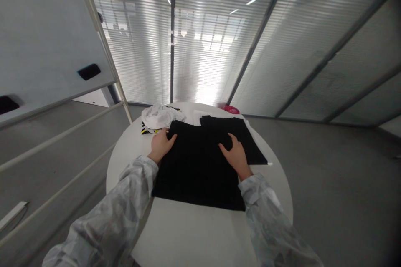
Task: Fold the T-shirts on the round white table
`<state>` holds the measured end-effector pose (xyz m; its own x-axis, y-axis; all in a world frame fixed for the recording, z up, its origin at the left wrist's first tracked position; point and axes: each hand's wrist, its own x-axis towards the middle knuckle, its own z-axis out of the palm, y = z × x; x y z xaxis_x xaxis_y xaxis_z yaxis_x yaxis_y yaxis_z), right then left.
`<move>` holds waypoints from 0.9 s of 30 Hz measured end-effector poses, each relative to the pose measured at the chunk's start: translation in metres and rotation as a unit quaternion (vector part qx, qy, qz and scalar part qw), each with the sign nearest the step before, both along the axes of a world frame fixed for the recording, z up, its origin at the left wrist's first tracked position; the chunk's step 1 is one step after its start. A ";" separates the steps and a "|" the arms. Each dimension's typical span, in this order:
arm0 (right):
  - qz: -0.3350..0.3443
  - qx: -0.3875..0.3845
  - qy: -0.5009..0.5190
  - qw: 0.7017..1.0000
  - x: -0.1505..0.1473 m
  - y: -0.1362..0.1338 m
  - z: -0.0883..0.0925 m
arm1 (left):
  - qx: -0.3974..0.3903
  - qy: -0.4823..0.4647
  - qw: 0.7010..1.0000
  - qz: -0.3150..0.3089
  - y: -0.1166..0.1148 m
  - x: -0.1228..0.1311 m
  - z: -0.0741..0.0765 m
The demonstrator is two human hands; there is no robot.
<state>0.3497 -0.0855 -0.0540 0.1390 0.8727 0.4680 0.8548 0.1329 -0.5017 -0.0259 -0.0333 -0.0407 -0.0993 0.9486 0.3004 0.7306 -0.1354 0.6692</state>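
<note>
A folded black garment (197,167) lies spread over the near half of a round white table (200,233); its exact kind I cannot make out. My left hand (161,145) grips its upper left edge, thumb on top and the other fingers partly hidden behind the cloth. At the right edge, my right hand (236,156) holds the same cloth, thumb lying over it and forefinger a little apart. A second black garment (247,137) lies behind to the right, with white material (258,139) showing along its edge.
A crumpled white cloth (161,116) rests on a yellow-and-black patterned one (147,129) at the table's back left. Something pink (230,109) shows past the far rim. On the left stands a whiteboard (53,37) on a rail frame (62,137); a blind-covered glass partition (203,50) rises behind.
</note>
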 end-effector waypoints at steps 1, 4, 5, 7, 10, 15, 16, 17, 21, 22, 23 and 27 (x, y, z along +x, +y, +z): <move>-0.001 -0.007 0.030 1.000 0.001 0.001 -0.001 | -0.008 -0.007 1.000 0.002 0.002 0.000 -0.001; 0.005 -0.016 0.112 0.994 0.002 0.002 -0.005 | -0.024 -0.027 0.999 0.003 0.006 -0.001 -0.003; 0.010 -0.011 0.133 0.991 0.002 0.002 -0.005 | -0.023 -0.041 0.999 -0.005 0.007 -0.001 -0.003; 0.020 0.006 0.164 0.986 0.000 0.002 -0.004 | -0.010 -0.089 0.995 -0.033 0.007 0.000 -0.002; 0.038 0.039 0.191 0.980 -0.003 0.001 0.001 | 0.010 -0.178 0.980 -0.087 0.006 0.003 0.000; 0.054 0.039 0.196 0.978 -0.006 0.000 0.007 | -0.004 -0.281 0.954 -0.107 0.007 0.007 0.001; 0.057 0.035 0.202 0.977 -0.007 0.000 0.008 | -0.014 -0.302 0.947 -0.108 0.008 0.008 0.000; 0.060 0.034 0.212 0.975 -0.007 -0.001 0.009 | -0.022 -0.320 0.941 -0.109 0.008 0.009 -0.001; 0.066 0.047 0.269 0.960 -0.007 -0.007 0.017 | -0.020 -0.359 0.926 -0.116 0.007 0.014 0.000; 0.068 0.052 0.285 0.955 -0.005 -0.008 0.022 | -0.012 -0.364 0.924 -0.119 0.007 0.016 0.003; 0.069 0.058 0.301 0.949 -0.002 -0.008 0.027 | -0.006 -0.370 0.921 -0.125 0.007 0.018 0.007; 0.066 0.101 0.346 0.930 0.027 0.005 0.062 | 0.022 -0.391 0.908 -0.151 0.025 0.041 0.037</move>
<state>0.3767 -0.0800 0.0082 0.3654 0.8080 0.4623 0.3055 0.3650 -0.8794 0.0147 -0.0086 -0.0037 -0.0369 0.9568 0.2885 -0.0396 -0.2899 0.9562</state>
